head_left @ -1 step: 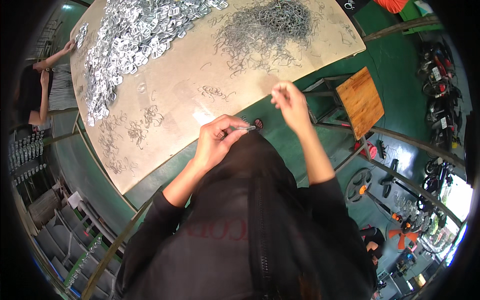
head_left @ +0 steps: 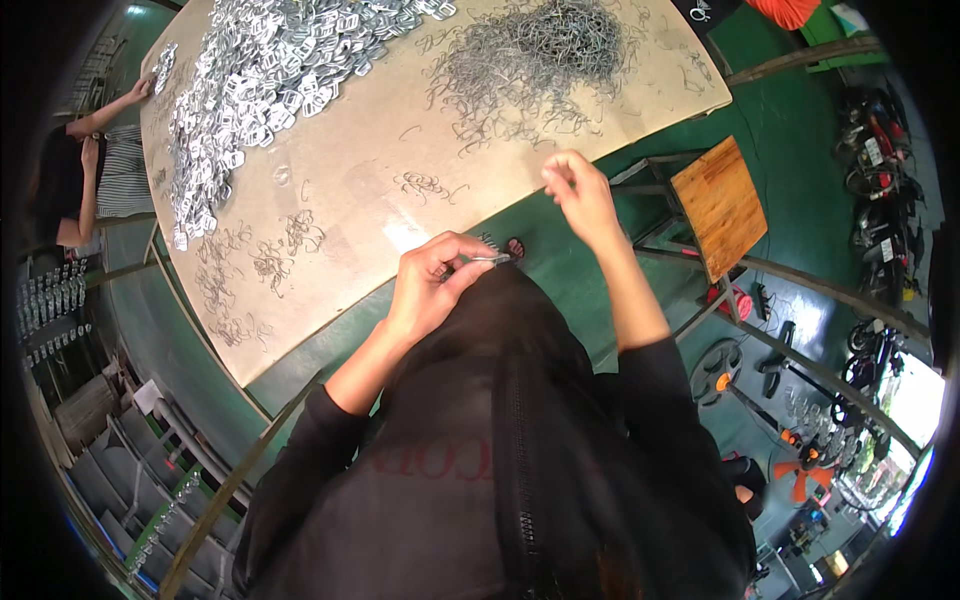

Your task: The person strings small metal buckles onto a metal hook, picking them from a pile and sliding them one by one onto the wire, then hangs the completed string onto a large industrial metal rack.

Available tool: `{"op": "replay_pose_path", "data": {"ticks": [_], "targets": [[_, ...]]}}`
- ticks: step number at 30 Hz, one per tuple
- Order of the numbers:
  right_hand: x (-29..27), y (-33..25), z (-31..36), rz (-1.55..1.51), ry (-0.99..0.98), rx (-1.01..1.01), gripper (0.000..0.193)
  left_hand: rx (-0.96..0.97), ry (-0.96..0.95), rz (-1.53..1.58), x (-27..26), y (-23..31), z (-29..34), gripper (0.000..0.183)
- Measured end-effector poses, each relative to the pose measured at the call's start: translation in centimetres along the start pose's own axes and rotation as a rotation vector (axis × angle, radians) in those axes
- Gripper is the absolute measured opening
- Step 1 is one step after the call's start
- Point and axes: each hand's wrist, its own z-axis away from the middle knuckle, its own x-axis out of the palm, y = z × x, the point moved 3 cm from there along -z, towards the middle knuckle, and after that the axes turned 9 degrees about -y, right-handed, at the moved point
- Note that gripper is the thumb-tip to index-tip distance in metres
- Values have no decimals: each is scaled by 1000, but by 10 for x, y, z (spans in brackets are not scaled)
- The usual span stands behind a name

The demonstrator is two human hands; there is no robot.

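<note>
My left hand [head_left: 428, 285] is closed in a pinch in front of my chest, near the table's front edge. Between its thumb and fingers is a small flat metal piece [head_left: 490, 259], grey and shiny; its full shape is too small to tell. To the right, my right hand [head_left: 583, 200] is raised beside the table edge, apart from the left. Its fingers curl in toward the thumb, and whatever they may hold is hidden. Beyond the hands, a few thin bent wire hooks [head_left: 425, 184] lie on the table [head_left: 350, 225].
A large heap of flat metal buckles [head_left: 265, 95] covers the table's far left, and a tangled wire-hook pile [head_left: 565, 45] its far right. More hooks [head_left: 270, 262] lie at left. A wooden stool [head_left: 720, 205] stands right. Another person [head_left: 85, 185] reaches in from the left.
My right hand has risen slightly, away from me. My left hand keeps its pinch on the metal piece in the same place.
</note>
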Motion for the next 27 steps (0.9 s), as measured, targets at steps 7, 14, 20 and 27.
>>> {"op": "replay_pose_path", "data": {"ticks": [7, 14, 20, 27], "targets": [[-9, 15, -103, 639, -226, -83, 7, 69, 21, -44, 19, 3, -9, 15], [-1, 11, -122, 977, -349, -126, 11, 34, 17, -44, 28, 2, -19, 16], [-8, 2, -117, 807, -268, -191, 12, 49, 43, 14, 35, 5, -22, 13], [-21, 17, -111, 276, -69, -63, 14, 53, -23, 8, 35, 10, -27, 16]]}}
